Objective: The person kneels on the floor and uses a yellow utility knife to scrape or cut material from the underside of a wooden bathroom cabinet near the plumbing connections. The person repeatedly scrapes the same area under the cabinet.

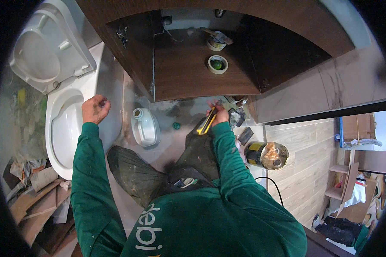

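Observation:
My right hand (pixel 220 115) is closed around a yellow and black utility knife (pixel 207 121), held over my right thigh in front of the cabinet. Its fingers are partly hidden behind the knife. Over the right rim of the toilet bowl (pixel 51 128), my left hand (pixel 95 109) is closed with curled fingers; whatever lies in them, if anything, cannot be made out. A white plastic jug (pixel 145 127) with its mouth uncapped stands on the floor between my hands. Beside it lies a small green cap (pixel 176 126).
A brown cabinet (pixel 188 81) stands open ahead, holding a tape roll (pixel 218 64) and a tub with a brush (pixel 218 39). At right are a black and yellow bucket (pixel 255 154) and a dark cable (pixel 275 185). Cardboard scraps (pixel 43 179) lie at left.

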The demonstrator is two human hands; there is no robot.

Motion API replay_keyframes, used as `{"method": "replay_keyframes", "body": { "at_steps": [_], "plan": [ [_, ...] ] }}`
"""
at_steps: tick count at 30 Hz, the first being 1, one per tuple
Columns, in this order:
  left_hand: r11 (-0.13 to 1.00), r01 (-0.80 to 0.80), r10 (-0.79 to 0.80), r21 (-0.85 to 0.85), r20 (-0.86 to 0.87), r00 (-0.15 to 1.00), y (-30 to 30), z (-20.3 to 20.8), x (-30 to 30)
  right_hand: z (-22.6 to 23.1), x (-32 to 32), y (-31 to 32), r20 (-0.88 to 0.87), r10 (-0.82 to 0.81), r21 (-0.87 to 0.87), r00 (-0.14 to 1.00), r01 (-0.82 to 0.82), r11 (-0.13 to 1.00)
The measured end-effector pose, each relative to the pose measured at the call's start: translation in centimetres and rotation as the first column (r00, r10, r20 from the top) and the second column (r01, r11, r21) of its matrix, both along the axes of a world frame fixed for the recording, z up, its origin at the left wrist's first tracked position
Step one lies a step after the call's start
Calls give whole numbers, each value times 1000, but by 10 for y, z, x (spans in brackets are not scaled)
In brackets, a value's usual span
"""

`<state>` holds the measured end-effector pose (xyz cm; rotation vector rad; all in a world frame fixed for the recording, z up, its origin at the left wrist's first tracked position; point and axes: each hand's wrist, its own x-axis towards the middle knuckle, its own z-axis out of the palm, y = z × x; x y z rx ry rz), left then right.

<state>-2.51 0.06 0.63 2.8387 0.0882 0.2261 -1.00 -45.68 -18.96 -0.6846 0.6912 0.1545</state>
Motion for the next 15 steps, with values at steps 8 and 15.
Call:
{"method": "replay_keyframes", "body": {
  "at_steps": [8, 15],
  "plan": [
    [1000, -11, 11, 7, -10, 1000, -3, 1, 8, 11, 14, -2, 129, 394, -16, 910, -396, 918],
    [1000, 10, -11, 21, 19, 1000, -4, 0, 7, 9, 24, 16, 28, 431, -40, 902, -429, 902]
  ]
}}
